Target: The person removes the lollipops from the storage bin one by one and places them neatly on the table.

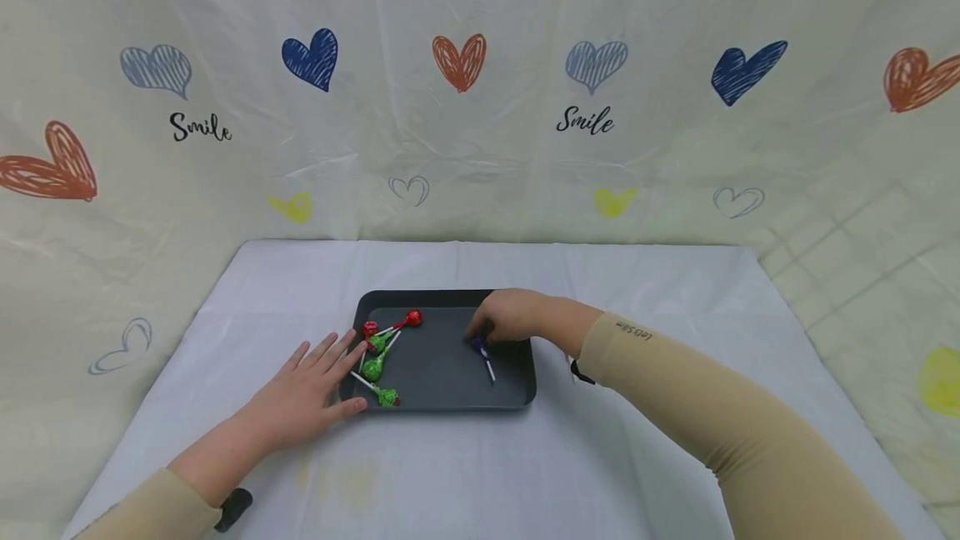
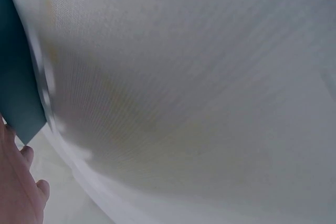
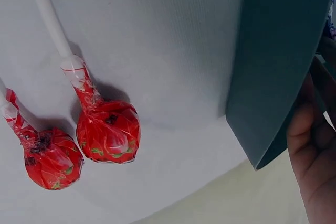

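Note:
My left hand (image 1: 307, 394) lies with its fingers spread at the left rim of a dark grey tray (image 1: 442, 369), touching it. Near those fingers, green lollipops (image 1: 372, 368) and red lollipops (image 1: 413, 318) lie in the tray's left part. Over the tray's right part, the curled fingers of my right hand (image 1: 517, 315) pinch a purple-wrapped lollipop (image 1: 478, 344) near its head; its white stick points toward me. The fingertips are partly hidden. In the right wrist view, the right hand (image 3: 312, 171) reaches past the tray's wall (image 3: 278, 66).
Two red lollipops (image 3: 108, 132) lie on the white tablecloth (image 3: 173, 35) just outside the tray, seen in the right wrist view. Behind the table hangs a pale sheet (image 1: 510, 165) printed with hearts.

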### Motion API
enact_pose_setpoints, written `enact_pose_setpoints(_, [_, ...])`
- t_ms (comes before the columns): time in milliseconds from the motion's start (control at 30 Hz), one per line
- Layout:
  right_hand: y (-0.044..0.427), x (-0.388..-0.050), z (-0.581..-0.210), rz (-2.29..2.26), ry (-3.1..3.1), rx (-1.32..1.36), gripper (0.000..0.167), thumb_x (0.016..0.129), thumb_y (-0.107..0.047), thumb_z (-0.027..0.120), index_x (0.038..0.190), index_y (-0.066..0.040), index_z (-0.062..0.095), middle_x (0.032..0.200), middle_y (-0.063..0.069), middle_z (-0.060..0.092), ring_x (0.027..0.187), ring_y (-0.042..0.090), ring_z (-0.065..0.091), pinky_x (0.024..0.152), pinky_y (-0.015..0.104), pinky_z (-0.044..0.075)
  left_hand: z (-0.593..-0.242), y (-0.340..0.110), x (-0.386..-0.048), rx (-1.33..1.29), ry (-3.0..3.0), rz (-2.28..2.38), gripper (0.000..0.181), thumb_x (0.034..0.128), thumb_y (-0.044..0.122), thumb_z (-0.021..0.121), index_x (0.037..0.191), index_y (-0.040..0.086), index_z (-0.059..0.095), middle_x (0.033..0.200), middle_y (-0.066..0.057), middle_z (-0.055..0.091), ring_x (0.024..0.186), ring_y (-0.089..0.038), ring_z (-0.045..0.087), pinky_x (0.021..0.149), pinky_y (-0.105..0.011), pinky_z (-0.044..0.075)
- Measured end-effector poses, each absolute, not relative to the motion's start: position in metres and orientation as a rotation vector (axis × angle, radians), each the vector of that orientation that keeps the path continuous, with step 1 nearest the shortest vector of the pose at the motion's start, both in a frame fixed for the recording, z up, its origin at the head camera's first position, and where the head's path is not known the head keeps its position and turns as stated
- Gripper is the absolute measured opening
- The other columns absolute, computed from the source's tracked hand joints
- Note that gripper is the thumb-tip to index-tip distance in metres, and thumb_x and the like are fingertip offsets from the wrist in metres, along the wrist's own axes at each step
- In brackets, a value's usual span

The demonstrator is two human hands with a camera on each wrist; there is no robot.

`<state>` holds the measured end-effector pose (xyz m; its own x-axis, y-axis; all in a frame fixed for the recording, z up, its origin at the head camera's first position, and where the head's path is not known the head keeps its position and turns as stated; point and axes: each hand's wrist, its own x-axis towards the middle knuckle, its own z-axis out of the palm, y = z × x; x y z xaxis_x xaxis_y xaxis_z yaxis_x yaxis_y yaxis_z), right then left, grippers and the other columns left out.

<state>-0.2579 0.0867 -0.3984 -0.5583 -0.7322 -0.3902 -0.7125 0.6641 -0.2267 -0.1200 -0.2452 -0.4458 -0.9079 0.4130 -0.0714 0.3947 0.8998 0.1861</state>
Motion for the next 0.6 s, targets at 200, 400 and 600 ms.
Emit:
enact_pose_setpoints(200, [0.0855, -0.2579, -0.3963, -0.087, 2.420, -1.134, 0.028, 0.095, -0.018, 0.068, 0.122, -0.023, 0.073, 0.121, -0.009, 0.069, 0.116, 0.009, 0.061, 0.100, 0.029, 0.048, -0.4478, -0.2457, -0.1205, 0.651, 2.966, 0.273, 0.086, 0.0922, 0.068, 0.051, 0.157, 0.016, 0.029, 0.164, -0.010, 0.022, 0.149, -0.039, 0.018, 0.116, -0.064, 0.012])
enact_pose_setpoints(400, [0.0841, -0.2563, -0.3983, -0.046, 2.432, -1.122, 0.029, 0.094, -0.023, 0.071, 0.122, -0.023, 0.073, 0.119, -0.010, 0.070, 0.114, 0.008, 0.061, 0.100, 0.029, 0.048, -0.4517, -0.2474, -0.1216, 0.645, 2.959, 0.265, 0.088, 0.0915, 0.071, 0.047, 0.159, 0.019, 0.026, 0.165, -0.007, 0.019, 0.150, -0.037, 0.016, 0.116, -0.064, 0.011])
enact_pose_setpoints(600, [0.0836, -0.2551, -0.3984, -0.035, 2.438, -1.137, 0.027, 0.093, -0.021, 0.072, 0.120, -0.022, 0.074, 0.117, -0.010, 0.070, 0.113, 0.009, 0.061, 0.100, 0.029, 0.048, -0.4489, -0.2461, -0.1209, 0.640, 2.962, 0.275, 0.088, 0.0910, 0.070, 0.050, 0.158, 0.017, 0.029, 0.164, -0.009, 0.022, 0.149, -0.039, 0.018, 0.116, -0.065, 0.012])
